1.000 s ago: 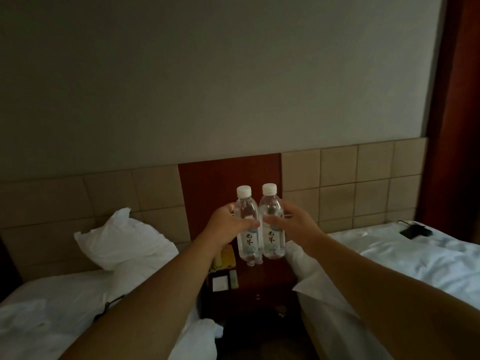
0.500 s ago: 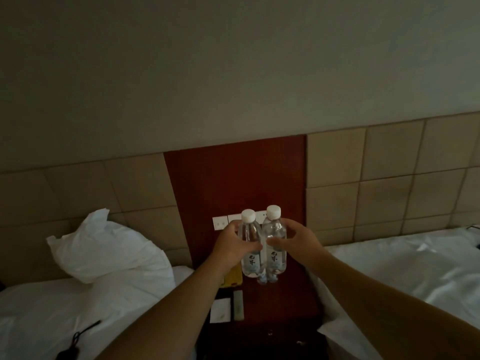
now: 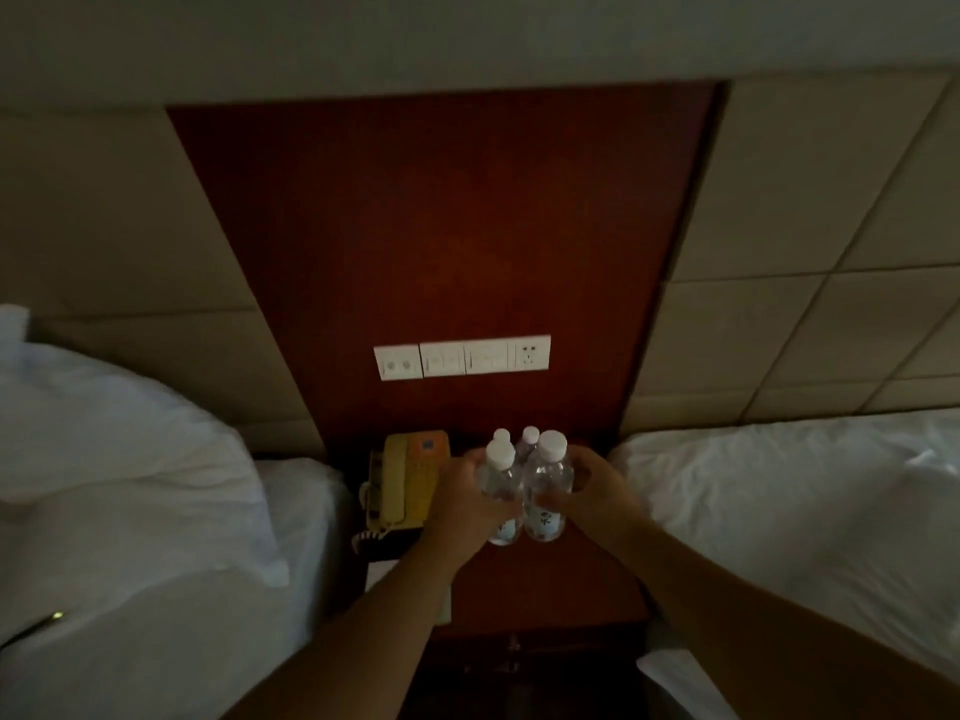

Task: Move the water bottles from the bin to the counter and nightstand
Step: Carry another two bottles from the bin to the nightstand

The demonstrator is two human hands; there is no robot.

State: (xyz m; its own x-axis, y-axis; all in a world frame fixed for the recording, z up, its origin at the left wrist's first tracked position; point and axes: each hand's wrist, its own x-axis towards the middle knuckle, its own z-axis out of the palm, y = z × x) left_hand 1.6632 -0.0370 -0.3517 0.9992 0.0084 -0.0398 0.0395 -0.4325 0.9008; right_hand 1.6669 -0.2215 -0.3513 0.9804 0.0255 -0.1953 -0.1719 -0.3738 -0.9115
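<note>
I hold two clear water bottles with white caps upright and side by side over the dark red nightstand [image 3: 550, 589]. My left hand [image 3: 462, 511] grips the left water bottle [image 3: 500, 480]. My right hand [image 3: 597, 485] grips the right water bottle [image 3: 546, 491]. Their bases sit low, close to the nightstand top; contact cannot be told. Two smaller white caps [image 3: 530, 434] show just behind them; whether these are further bottles or reflections in the glossy panel is unclear. The bin is out of view.
A yellow and orange telephone [image 3: 410, 475] lies on the nightstand's left part, with a white card [image 3: 379, 574] in front of it. A white switch and socket strip [image 3: 462, 356] is on the red panel above. White beds flank the nightstand, left [image 3: 130, 537] and right [image 3: 805, 501].
I have come closer to the nightstand and look down on it. Both hands have lowered the two bottles from chest height to just above its top, right of the telephone.
</note>
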